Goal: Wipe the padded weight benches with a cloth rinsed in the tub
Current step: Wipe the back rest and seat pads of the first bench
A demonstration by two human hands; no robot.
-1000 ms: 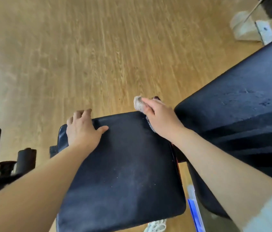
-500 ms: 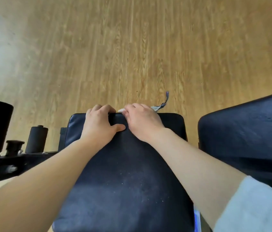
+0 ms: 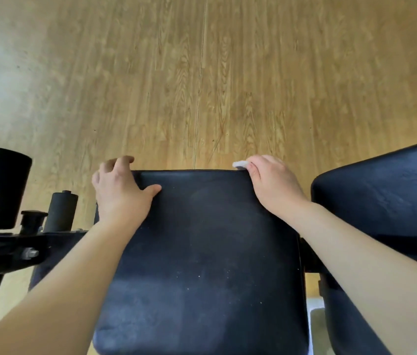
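Bright daylight, glare top left, edges warped.

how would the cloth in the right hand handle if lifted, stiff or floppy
Probably floppy: the cloth bunches so small that the right hand hides nearly all of it. Likely light too, since curled fingers alone hold it at the bench pad's far edge. Dampness cannot be judged here.

wood-grain floor carries a black bench pad, white-specked — a second pad just beside, right.
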